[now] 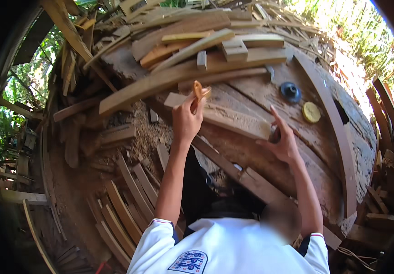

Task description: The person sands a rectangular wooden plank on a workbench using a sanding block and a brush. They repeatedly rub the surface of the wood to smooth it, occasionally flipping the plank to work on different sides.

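Note:
A small orange-brown looped piece (pixel 197 89) is pinched between the thumb and fingers of my left hand (pixel 187 118); its exact kind is not clear. Beneath that hand lies a squared wooden block (pixel 239 120), set at a slant on the workbench (pixel 251 94), its top face rough and marked. My right hand (pixel 283 142) is at the block's right end with thumb and forefinger spread apart. Whether those fingers touch the block I cannot tell. Beyond the right hand are a dark blue round object (pixel 290 92) with a hollow centre and a yellow disc (pixel 311 112).
A long beam (pixel 190 77) crosses the bench behind the block, with wood offcuts (pixel 234 50) on it. To the right runs a long brown board (pixel 335 137). Several timber strips (pixel 125 212) lie on the ground at left, near wood shavings (pixel 145 137).

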Tool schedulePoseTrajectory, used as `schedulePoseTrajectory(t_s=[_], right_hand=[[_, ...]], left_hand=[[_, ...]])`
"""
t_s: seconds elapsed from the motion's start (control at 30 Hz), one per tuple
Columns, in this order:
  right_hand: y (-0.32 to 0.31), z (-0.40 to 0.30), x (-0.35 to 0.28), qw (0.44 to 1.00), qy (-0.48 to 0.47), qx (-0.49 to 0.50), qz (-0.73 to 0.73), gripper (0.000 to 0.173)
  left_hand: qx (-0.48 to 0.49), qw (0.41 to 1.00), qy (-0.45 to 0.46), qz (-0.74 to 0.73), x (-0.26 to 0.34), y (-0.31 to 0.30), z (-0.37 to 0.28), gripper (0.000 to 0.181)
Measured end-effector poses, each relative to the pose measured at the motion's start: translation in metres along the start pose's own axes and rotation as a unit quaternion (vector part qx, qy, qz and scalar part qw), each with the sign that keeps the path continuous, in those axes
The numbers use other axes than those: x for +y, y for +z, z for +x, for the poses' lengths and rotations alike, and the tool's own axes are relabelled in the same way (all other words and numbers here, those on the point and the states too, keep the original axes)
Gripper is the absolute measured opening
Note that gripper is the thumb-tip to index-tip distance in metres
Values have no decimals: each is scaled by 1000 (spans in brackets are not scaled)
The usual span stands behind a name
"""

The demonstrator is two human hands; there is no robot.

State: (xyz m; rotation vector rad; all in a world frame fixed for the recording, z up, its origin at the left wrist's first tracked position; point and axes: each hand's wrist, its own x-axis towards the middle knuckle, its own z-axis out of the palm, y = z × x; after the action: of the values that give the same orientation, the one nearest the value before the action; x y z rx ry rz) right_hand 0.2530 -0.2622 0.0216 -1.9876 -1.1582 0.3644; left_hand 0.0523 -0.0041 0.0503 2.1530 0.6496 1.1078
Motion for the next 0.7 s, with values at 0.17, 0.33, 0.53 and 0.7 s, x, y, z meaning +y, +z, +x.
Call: schedulePoseTrajectory(t_s=[0.17, 0.33, 0.53, 0.7], right_hand=[[1, -1, -2, 998, -45, 20, -26, 121], [-1, -3, 4, 1000, 6, -14, -22, 122], [-4, -4, 0, 1000, -12, -13, 7, 122], [-8, -3, -4, 999, 15, -25, 20, 118]], left_hand=[[-28, 992, -26, 121, 21, 19, -5, 23], [-245, 965, -75, -59, 100, 75, -36, 28], [-135, 979, 7, -155, 48, 65, -33, 25], [33, 999, -9, 40, -29, -20, 6, 20]])
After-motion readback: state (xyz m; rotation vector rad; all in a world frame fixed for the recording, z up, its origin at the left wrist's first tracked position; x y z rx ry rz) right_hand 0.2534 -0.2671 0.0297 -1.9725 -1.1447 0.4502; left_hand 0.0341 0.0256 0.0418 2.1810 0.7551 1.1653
